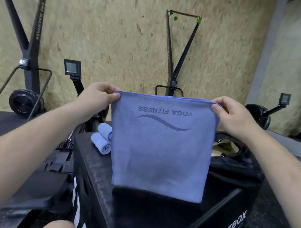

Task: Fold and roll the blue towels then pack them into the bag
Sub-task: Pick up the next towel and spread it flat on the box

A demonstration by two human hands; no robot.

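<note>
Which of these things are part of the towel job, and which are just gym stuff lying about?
For the job: blue towel, pinched at its top corners by left hand and right hand; two rolled towels; black bag.
Just there: black box under them; ski machines; monitor.

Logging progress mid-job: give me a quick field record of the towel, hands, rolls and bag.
towel: held up, hanging, print upside down
left hand: pinches top left corner
right hand: pinches top right corner
rolls: two, on box, left of towel
bag: black, on box, right of towel, partly hidden
</note>
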